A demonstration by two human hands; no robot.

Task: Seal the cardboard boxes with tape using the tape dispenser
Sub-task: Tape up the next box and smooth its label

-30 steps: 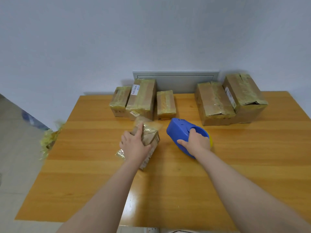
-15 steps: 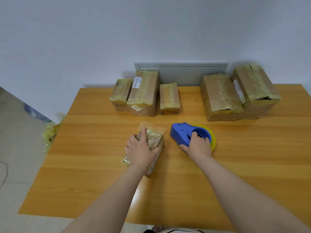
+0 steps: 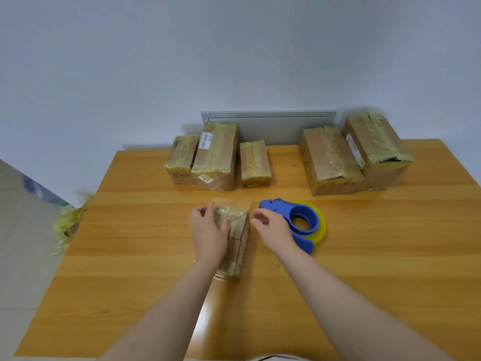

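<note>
Atop small box [image 3: 235,246], left hand [image 3: 208,231] grips; right hand [image 3: 273,230] curled beside.

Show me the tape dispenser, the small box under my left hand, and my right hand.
tape dispenser [image 3: 299,210], head view, blue frame above the hole.
small box [image 3: 238,243], head view, taped top face.
right hand [image 3: 273,230], head view, back of the hand.
</note>
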